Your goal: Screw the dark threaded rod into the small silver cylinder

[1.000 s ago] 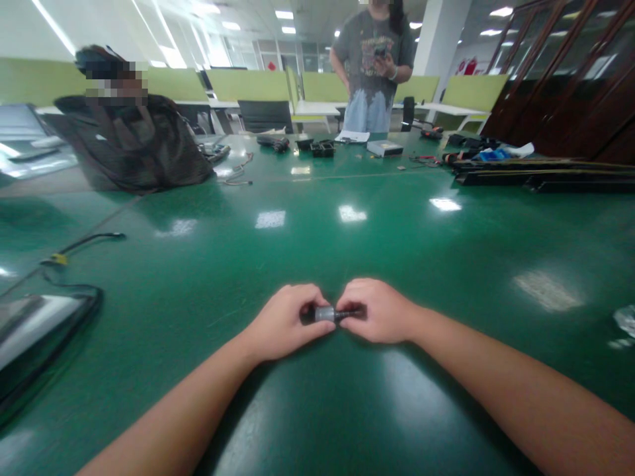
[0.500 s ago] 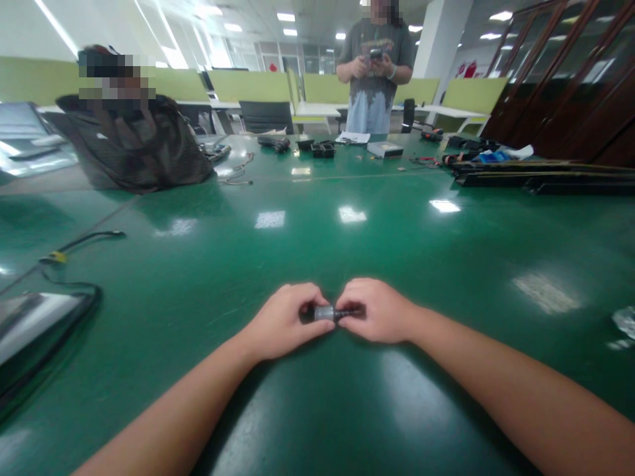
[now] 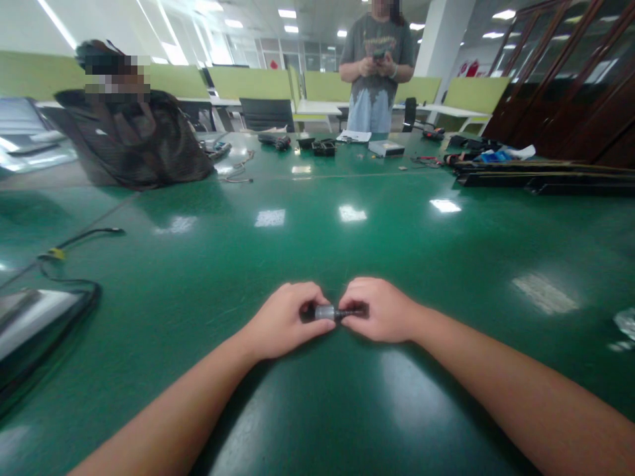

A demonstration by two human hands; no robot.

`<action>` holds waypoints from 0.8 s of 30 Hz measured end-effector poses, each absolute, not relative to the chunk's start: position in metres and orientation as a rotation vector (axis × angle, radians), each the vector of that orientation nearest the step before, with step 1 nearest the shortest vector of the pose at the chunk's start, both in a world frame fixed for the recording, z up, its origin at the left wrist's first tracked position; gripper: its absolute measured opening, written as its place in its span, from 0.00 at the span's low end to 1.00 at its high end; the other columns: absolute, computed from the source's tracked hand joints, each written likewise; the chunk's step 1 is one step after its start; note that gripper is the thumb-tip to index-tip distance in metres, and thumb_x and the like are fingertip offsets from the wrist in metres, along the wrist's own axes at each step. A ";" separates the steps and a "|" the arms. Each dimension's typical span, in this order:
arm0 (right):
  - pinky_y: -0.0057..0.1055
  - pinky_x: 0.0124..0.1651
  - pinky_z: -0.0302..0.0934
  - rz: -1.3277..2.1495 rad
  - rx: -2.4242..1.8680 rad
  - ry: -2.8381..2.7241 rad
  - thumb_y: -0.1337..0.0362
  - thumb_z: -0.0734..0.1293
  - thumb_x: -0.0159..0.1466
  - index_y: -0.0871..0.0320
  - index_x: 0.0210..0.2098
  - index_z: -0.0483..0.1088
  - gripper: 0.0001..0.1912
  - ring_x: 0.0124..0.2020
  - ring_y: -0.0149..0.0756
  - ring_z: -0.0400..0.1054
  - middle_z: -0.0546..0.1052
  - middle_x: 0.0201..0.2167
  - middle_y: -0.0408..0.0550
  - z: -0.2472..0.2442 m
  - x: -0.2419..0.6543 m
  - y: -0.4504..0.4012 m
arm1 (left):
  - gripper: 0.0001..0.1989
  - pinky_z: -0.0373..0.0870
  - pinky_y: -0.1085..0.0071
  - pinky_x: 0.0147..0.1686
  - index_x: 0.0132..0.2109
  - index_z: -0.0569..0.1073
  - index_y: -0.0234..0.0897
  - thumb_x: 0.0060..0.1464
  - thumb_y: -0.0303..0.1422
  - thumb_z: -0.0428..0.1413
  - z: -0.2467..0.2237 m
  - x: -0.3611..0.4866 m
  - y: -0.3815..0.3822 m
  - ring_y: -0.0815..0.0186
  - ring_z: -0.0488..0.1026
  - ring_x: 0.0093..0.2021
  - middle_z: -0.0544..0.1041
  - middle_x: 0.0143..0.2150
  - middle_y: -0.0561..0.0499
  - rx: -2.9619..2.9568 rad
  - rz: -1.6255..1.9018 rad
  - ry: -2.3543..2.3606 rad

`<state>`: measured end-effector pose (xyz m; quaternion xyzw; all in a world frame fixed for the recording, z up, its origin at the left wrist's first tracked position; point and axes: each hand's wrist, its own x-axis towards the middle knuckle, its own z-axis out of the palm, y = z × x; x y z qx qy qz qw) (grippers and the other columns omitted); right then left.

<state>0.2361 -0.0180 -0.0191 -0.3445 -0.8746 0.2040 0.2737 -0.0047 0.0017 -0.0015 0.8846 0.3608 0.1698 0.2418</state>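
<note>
Low over the green table (image 3: 307,254), my two hands meet at a small cylinder (image 3: 325,313) that lies sideways. Its middle is silver-grey, its left end is dark, and a thin dark stem points right. My left hand (image 3: 285,322) is closed round the cylinder's body, thumb below and fingers above. The thin stem is pinched by my right hand (image 3: 380,311), whose fingers partly cover it. Blur and small size keep the exact kind of object from showing.
A large dark bag (image 3: 143,145) stands at the back left. Black cables (image 3: 92,287) lie at the left beside a flat device. Several electronic parts and black rails (image 3: 536,175) line the far side. Across the table a person (image 3: 376,73) holds a phone-like device. Crumpled clear plastic (image 3: 625,322) sits right.
My right hand has shifted very slightly to the right, with a little more of the stem showing. My left hand keeps its hold. The view has tilted a touch.
</note>
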 end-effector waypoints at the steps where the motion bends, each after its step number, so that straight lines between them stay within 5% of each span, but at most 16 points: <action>1: 0.31 0.41 0.61 0.548 -0.931 -2.354 0.69 0.72 0.59 0.58 0.35 0.77 0.04 0.35 0.36 0.69 0.78 0.32 0.46 -0.019 0.236 -0.018 | 0.11 0.62 0.70 0.36 0.38 0.76 0.38 0.56 0.42 0.64 -0.001 -0.005 0.002 0.66 0.72 0.33 0.77 0.34 0.54 2.419 0.465 0.988; 24: 0.34 0.44 0.60 0.544 -0.979 -2.369 0.65 0.73 0.60 0.57 0.35 0.77 0.04 0.37 0.37 0.71 0.79 0.33 0.46 -0.019 0.239 -0.018 | 0.12 0.62 0.69 0.36 0.40 0.77 0.39 0.57 0.43 0.63 -0.001 -0.006 0.001 0.65 0.73 0.33 0.78 0.34 0.54 2.426 0.464 0.973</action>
